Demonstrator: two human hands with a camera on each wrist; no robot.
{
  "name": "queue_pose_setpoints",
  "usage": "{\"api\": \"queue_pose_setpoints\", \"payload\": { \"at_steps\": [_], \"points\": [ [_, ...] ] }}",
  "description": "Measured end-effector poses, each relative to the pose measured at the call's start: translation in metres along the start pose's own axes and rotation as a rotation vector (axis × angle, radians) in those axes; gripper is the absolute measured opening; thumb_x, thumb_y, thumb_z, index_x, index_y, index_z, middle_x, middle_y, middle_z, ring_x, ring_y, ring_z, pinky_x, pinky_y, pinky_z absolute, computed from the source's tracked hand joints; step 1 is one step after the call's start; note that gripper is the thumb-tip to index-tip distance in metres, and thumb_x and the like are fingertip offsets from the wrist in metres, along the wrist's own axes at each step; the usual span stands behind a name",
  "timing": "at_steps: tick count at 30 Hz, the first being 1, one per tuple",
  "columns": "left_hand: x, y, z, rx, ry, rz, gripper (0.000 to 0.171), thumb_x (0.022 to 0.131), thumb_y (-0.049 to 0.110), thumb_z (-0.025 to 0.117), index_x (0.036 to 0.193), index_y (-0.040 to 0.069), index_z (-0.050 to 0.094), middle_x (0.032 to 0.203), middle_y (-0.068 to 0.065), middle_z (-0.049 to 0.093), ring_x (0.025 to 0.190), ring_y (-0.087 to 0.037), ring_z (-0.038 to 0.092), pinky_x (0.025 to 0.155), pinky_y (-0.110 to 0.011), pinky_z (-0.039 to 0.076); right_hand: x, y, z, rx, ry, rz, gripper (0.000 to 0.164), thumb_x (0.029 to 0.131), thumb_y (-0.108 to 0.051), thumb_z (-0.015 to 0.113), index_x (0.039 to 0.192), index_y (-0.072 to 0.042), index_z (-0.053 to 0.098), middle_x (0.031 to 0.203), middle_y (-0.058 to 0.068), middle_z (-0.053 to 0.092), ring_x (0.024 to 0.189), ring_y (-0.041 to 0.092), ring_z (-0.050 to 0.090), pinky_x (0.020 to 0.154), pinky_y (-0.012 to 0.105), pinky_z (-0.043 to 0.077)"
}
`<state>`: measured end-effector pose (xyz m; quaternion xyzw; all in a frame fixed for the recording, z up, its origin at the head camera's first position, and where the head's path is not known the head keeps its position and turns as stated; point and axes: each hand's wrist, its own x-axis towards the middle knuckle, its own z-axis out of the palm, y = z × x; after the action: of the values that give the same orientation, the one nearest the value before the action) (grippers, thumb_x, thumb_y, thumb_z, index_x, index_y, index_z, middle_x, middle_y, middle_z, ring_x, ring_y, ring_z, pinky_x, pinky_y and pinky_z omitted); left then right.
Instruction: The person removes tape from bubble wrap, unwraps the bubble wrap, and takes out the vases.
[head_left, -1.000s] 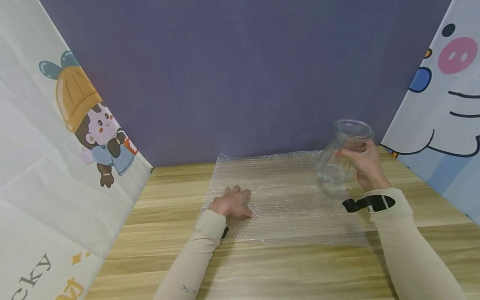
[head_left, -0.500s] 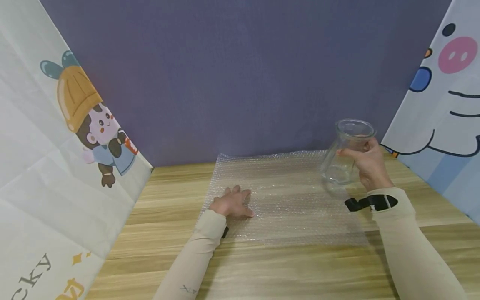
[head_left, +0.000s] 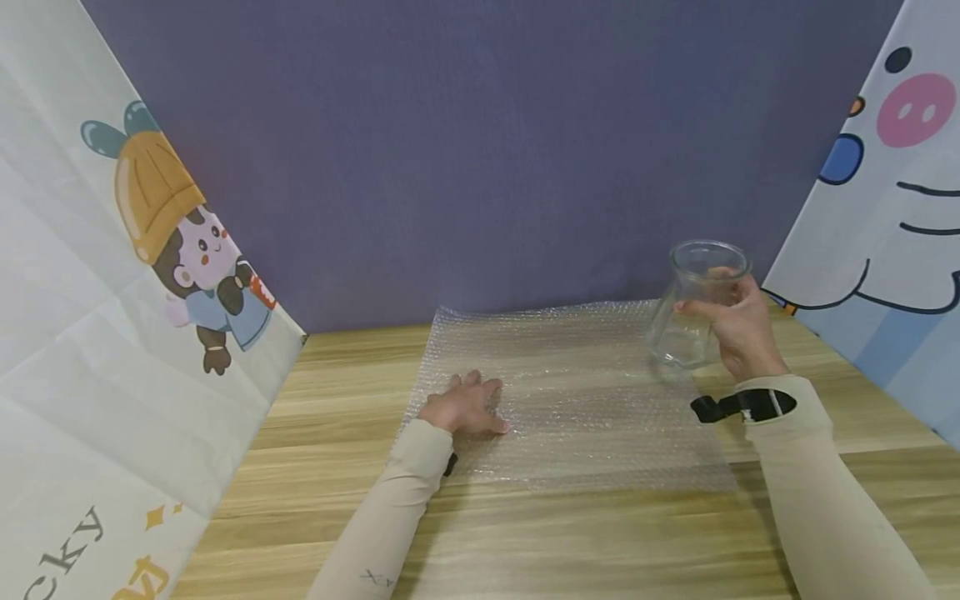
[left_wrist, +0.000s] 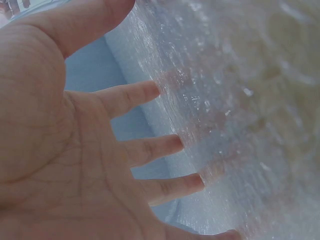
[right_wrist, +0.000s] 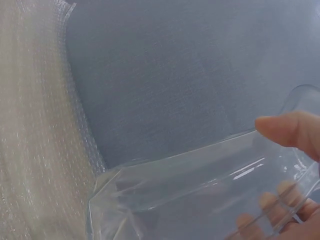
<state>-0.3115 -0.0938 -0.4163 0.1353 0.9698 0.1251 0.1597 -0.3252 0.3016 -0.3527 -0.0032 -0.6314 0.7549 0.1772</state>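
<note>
A clear sheet of bubble wrap (head_left: 577, 400) lies flat in the middle of the table. My left hand (head_left: 467, 406) rests on its left part with fingers spread; in the left wrist view the fingertips touch the bubbly surface. On the right, my right hand (head_left: 742, 333) grips a clear glass vase (head_left: 671, 333) around its side, below the flared rim. The right wrist view shows the thumb on the near side of the glass and the other fingers visible through it. The vase leans, its base at the sheet's right edge in the head view.
The wood-grain table (head_left: 315, 467) extends around the sheet. A purple-grey panel (head_left: 480, 150) rises along the back. White printed sheets hang on both sides, one with a cartoon figure (head_left: 217, 242), the other with a pink snout (head_left: 915, 111).
My right hand has shifted slightly right with the vase over the last second, and has nearly stopped. The left hand and the bubble wrap have stayed in place.
</note>
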Motion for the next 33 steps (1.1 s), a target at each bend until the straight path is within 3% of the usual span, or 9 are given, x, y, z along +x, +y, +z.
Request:
{"api": "queue_pose_setpoints", "payload": {
  "at_steps": [5, 8, 14, 21, 25, 33],
  "points": [
    [0.0007, -0.0002, 0.0001, 0.001, 0.001, 0.002, 0.085, 0.087, 0.056, 0.075, 0.159, 0.030, 0.037, 0.171, -0.010, 0.023, 0.157, -0.045, 0.014, 0.111, -0.080, 0.028, 0.0004, 0.0002, 0.0003, 0.016, -0.023, 0.002, 0.064, 0.078, 0.019, 0.076, 0.119, -0.023, 0.051, 0.121, -0.014, 0.049, 0.137, 0.012, 0.041, 0.092, 0.012, 0.043],
    [0.0014, -0.0007, 0.0001, 0.001, 0.001, 0.005, 0.085, 0.087, 0.056, 0.074, 0.159, 0.030, 0.038, 0.170, -0.010, 0.024, 0.157, -0.045, 0.015, 0.111, -0.080, 0.028, 0.0006, 0.0000, 0.0012, 0.008, -0.023, 0.000, 0.067, 0.078, 0.022, 0.074, 0.120, -0.024, 0.050, 0.122, -0.014, 0.049, 0.145, 0.012, 0.034, 0.097, 0.012, 0.042],
    [0.0013, -0.0018, -0.0005, -0.005, 0.002, 0.010, 0.085, 0.087, 0.056, 0.075, 0.159, 0.029, 0.037, 0.170, -0.010, 0.024, 0.157, -0.045, 0.015, 0.111, -0.081, 0.027, 0.0012, 0.0003, 0.0017, -0.004, 0.000, -0.025, 0.072, 0.074, 0.029, 0.068, 0.123, -0.022, 0.052, 0.124, -0.013, 0.050, 0.137, 0.012, 0.037, 0.103, 0.015, 0.038],
    [0.0019, -0.0017, -0.0007, -0.013, 0.000, 0.004, 0.085, 0.087, 0.055, 0.075, 0.159, 0.029, 0.037, 0.171, -0.010, 0.022, 0.157, -0.045, 0.014, 0.111, -0.080, 0.027, 0.0032, 0.0040, 0.0000, 0.026, 0.045, -0.058, 0.077, 0.068, 0.037, 0.061, 0.121, -0.019, 0.056, 0.122, -0.011, 0.052, 0.126, 0.010, 0.043, 0.084, 0.010, 0.048],
    [0.0016, -0.0012, -0.0012, -0.009, 0.000, 0.003, 0.085, 0.087, 0.055, 0.075, 0.159, 0.030, 0.037, 0.171, -0.010, 0.022, 0.157, -0.045, 0.014, 0.111, -0.080, 0.027, 0.0047, 0.0059, -0.0005, 0.023, 0.079, -0.084, 0.078, 0.065, 0.040, 0.059, 0.119, -0.016, 0.057, 0.120, -0.008, 0.054, 0.120, 0.009, 0.045, 0.081, 0.009, 0.050],
    [0.0021, -0.0015, -0.0013, -0.007, 0.002, 0.002, 0.085, 0.087, 0.055, 0.075, 0.159, 0.030, 0.037, 0.171, -0.010, 0.022, 0.157, -0.045, 0.015, 0.110, -0.081, 0.027, 0.0047, 0.0066, -0.0027, -0.051, 0.125, -0.067, 0.076, 0.066, 0.037, 0.061, 0.120, -0.017, 0.059, 0.123, -0.011, 0.053, 0.125, 0.010, 0.045, 0.072, 0.010, 0.054]
  ]
}}
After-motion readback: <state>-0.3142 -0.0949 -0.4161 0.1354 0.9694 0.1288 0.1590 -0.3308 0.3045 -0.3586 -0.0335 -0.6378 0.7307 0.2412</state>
